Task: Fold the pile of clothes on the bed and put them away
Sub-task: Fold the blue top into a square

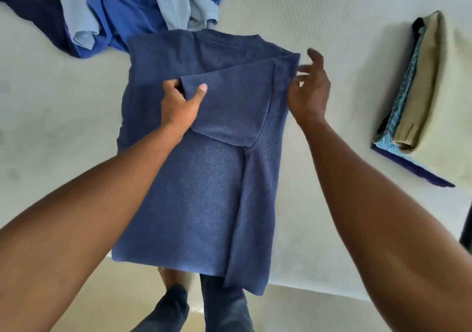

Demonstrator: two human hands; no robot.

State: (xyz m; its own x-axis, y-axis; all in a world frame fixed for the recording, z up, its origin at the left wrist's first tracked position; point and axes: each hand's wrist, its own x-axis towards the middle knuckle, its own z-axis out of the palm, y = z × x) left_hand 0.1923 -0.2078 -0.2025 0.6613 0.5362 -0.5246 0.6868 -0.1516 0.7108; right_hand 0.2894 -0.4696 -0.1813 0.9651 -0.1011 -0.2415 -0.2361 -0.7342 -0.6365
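while left hand (178, 104) pinches the sleeve (229, 107) of the knit blue shirt (199, 191), right hand (310, 94) hovers loose-fingered.

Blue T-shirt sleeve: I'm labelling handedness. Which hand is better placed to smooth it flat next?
Probably the left hand: it pinches the hem corner of the sleeve, folded over the blue T-shirt. The right hand is open at the folded shoulder edge, gripping nothing.

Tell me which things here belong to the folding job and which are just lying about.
Job: blue T-shirt, laid flat; left hand pinching its sleeve; right hand at its folded edge; unfolded pile beyond it; folded stack on the right.
Not the job: bed they lie on; floor; person's shoe.
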